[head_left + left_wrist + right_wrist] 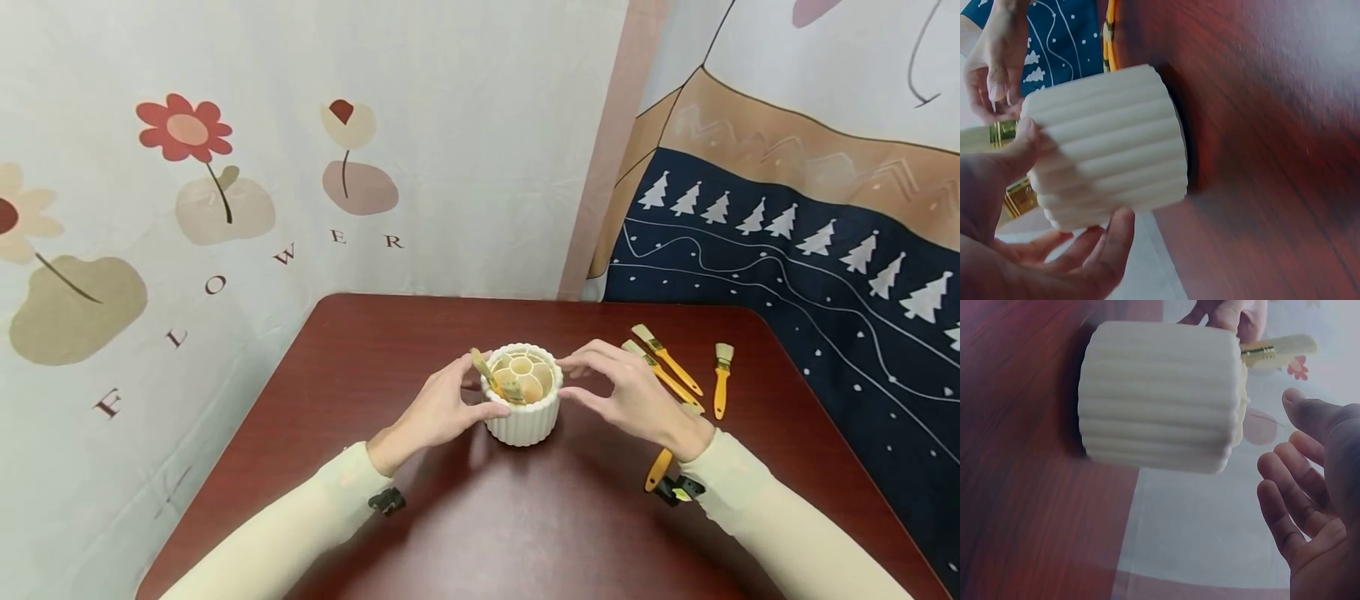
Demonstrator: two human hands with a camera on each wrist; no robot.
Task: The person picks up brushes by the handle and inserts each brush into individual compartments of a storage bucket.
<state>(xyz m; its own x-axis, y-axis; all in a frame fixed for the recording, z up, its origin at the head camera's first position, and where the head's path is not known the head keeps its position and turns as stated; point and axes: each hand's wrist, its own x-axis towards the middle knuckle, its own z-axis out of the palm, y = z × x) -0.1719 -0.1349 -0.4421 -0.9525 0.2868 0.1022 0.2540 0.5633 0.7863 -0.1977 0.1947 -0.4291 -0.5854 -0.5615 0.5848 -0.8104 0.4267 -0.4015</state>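
A white ribbed round brush holder [522, 429] with several inner compartments stands upright on the table. My left hand [444, 404] holds it from the left, thumb on the near side and fingers on the far side. One paint brush [482, 367] leans in the holder with its bristles up beside my left fingers; a second brush [513, 392] shows at the near rim. To the right of the holder is my right hand [633, 392]. In the right wrist view its loosely bent fingers [1282, 519] stand apart from the holder and hold nothing.
On the right of the dark red table [360, 333] lie two yellow-handled brushes [678, 367] side by side and another brush [722, 379] farther right. One more yellow handle [658, 471] shows under my right wrist. Printed cloth [480, 150] hangs behind the table.
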